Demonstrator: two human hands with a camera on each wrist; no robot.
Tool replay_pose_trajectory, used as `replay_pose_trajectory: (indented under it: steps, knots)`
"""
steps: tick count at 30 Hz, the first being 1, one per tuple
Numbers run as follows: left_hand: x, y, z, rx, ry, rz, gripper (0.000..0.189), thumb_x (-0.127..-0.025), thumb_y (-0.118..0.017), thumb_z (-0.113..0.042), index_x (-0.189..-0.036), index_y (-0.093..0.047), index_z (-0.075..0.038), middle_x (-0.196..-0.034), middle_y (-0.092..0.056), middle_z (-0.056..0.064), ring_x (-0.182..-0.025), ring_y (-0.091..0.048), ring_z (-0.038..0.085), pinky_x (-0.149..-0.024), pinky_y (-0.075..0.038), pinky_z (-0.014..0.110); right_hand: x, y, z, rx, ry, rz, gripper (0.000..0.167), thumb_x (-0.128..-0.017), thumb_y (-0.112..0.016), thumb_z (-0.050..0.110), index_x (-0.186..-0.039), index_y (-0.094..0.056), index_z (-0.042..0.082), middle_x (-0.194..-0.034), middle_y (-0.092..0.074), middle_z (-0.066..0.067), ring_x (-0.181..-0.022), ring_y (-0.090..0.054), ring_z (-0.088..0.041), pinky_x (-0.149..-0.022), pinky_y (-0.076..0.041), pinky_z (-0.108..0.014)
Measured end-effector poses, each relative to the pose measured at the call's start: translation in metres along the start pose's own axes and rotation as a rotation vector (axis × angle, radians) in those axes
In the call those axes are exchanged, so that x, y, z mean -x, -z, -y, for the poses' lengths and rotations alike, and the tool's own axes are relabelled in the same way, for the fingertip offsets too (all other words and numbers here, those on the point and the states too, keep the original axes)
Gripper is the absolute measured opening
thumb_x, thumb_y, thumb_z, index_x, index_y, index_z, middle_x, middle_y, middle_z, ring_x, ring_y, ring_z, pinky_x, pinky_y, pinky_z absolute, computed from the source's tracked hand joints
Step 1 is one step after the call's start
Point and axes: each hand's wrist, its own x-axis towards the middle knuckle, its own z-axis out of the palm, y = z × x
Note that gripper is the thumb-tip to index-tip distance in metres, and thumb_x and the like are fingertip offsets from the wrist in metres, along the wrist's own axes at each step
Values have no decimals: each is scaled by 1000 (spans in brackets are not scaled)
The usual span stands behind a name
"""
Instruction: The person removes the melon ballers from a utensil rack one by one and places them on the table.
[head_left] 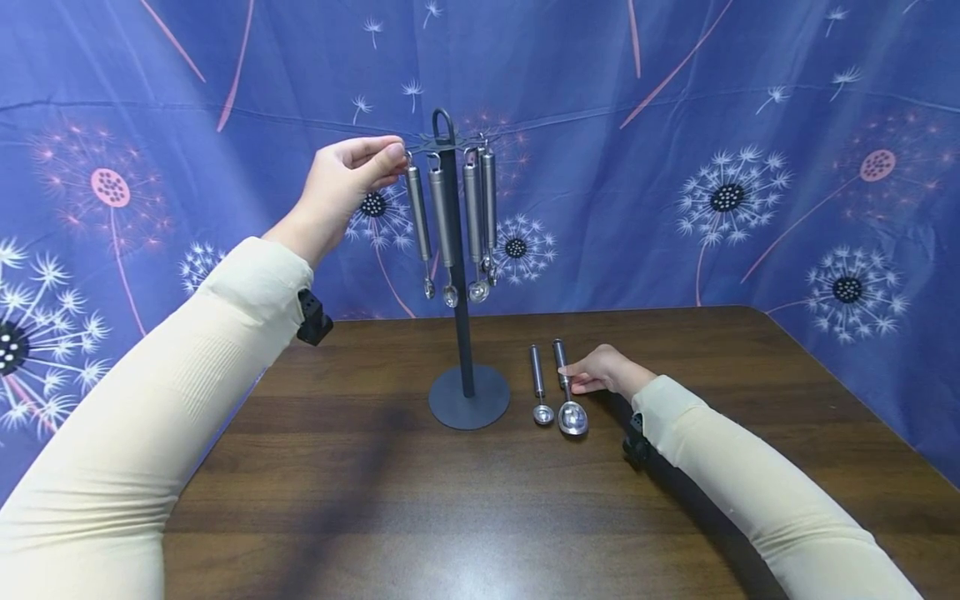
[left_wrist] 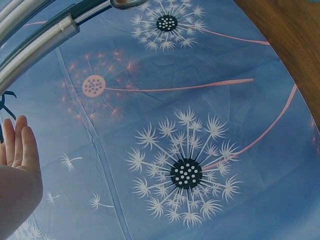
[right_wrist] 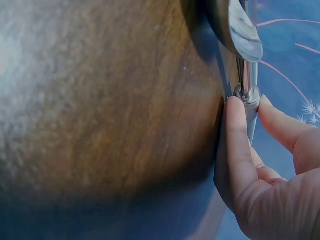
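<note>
A dark metal rack [head_left: 461, 325] with a round base stands on the table, several steel scoops hanging by their handles from its hooks. With thumb and fingertips, my left hand [head_left: 347, 179] pinches the rack's hook beside the top of the leftmost hanging scoop [head_left: 418, 212]. On the table right of the base, a small round scoop [head_left: 543, 414] lies beside a larger one with a deep oval bowl. My right hand [head_left: 606, 371] pinches this larger scoop [head_left: 573, 418] low on its handle, near the bowl. The right wrist view shows the thumb and fingers [right_wrist: 237, 120] on either side of that handle.
A brown wooden table [head_left: 337, 517] extends in front of the rack. Behind it hangs a blue cloth [head_left: 600, 233] printed with dandelions. Steel handles [left_wrist: 45, 45] cross the upper left corner of the left wrist view.
</note>
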Motion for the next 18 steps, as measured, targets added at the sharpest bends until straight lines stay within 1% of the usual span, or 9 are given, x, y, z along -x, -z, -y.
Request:
replay_pose_trajectory:
  steps: [2, 4, 8, 11, 14, 18]
  knots:
    - [0, 0, -1, -2, 3, -4, 48, -89, -71, -22, -128, -59, 2, -96, -71, -1, -98, -67, 11, -103, -49, 29, 2, 0, 1, 18, 7, -13, 17, -90, -68, 8, -91, -55, -3, -66, -63, -3, -56, -63, -7, -66, -61, -23]
    - [0, 1, -2, -8, 2, -4, 48, -89, -71, -23, -128, -59, 2, -97, -71, -1, -99, -67, 12, -103, -49, 28, 3, 1, 2, 36, 15, -24, 21, -91, -68, 11, -96, -56, -5, -67, -63, -4, -57, -63, -8, -68, -61, -24]
    - [-1, 0, -2, -1, -1, 9, 47, -89, -71, -23, -128, -59, 1, -98, -71, 0, -100, -66, 12, -103, -49, 27, 8, 4, 6, 64, 26, -66, 37, -91, -68, 12, -114, -53, -13, -73, -63, -5, -61, -64, -9, -74, -62, -28]
    - [-1, 2, 0, 12, -2, 25, 47, -89, -71, -21, -129, -58, 1, -101, -71, 0, -99, -67, 11, -103, -48, 27, 11, 6, 10, 92, 42, -96, 48, -91, -68, 12, -124, -48, -17, -78, -63, -7, -64, -64, -10, -76, -62, -30]
    - [-1, 3, 1, 30, 1, 35, 48, -90, -70, -19, -130, -57, 3, -102, -70, 1, -99, -67, 11, -104, -48, 27, 16, 5, 16, 99, 59, -108, 52, -92, -67, 12, -127, -45, -18, -75, -62, -6, -61, -63, -9, -74, -62, -30]
    - [0, 3, 3, 11, -6, 29, 48, -90, -71, -20, -129, -57, 3, -99, -71, -1, -100, -67, 10, -103, -48, 27, 23, 1, 23, 77, 84, -99, 50, -92, -66, 11, -126, -44, -19, -70, -62, -5, -58, -63, -9, -72, -62, -29]
